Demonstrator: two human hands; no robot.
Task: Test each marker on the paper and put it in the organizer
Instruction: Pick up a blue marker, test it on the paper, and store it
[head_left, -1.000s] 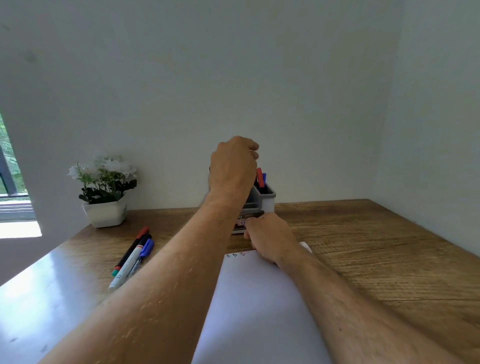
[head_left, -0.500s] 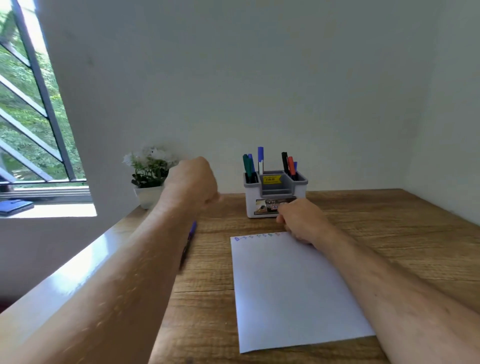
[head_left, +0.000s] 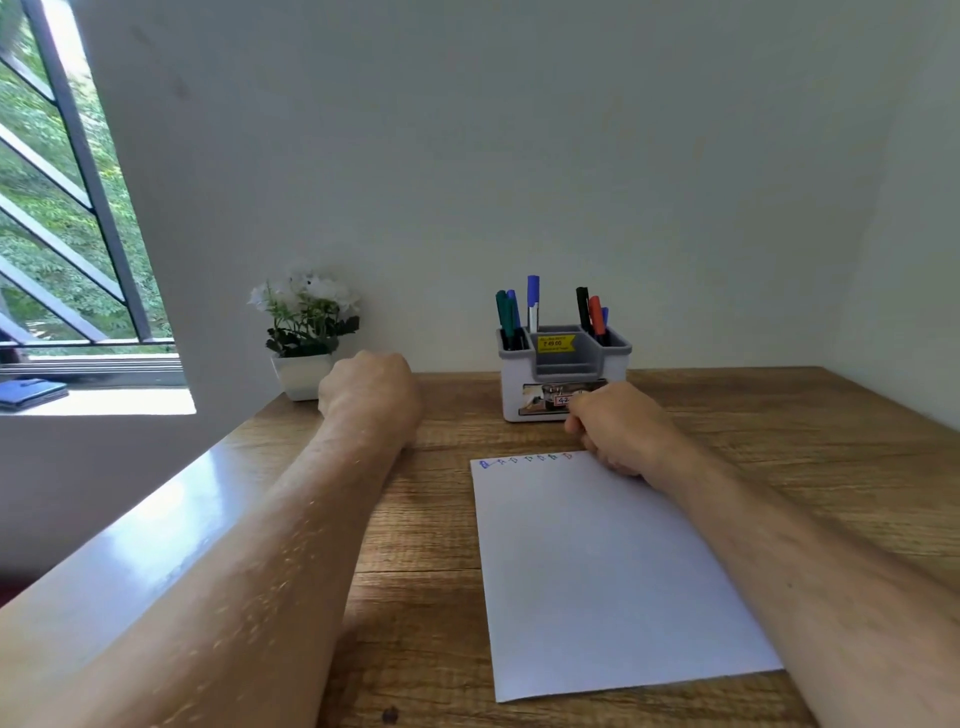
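- The left hand (head_left: 370, 393) is held over the bench (head_left: 779, 415), fingers curled; any grasp cannot be told.
- The right hand (head_left: 618, 428) is rested clenched on the paper (head_left: 597, 571).
- Markers (head_left: 532, 304) are stood in the organizer (head_left: 563, 382).

A wooden desk (head_left: 753, 415) stands in a corner of plain white walls (head_left: 519, 156). At 9 o'clock, daylight enters a barred window (head_left: 67, 208) with green trees beyond, glaring off the desk's left edge. A potted white-flowered plant (head_left: 304, 332) sits at 11 o'clock.
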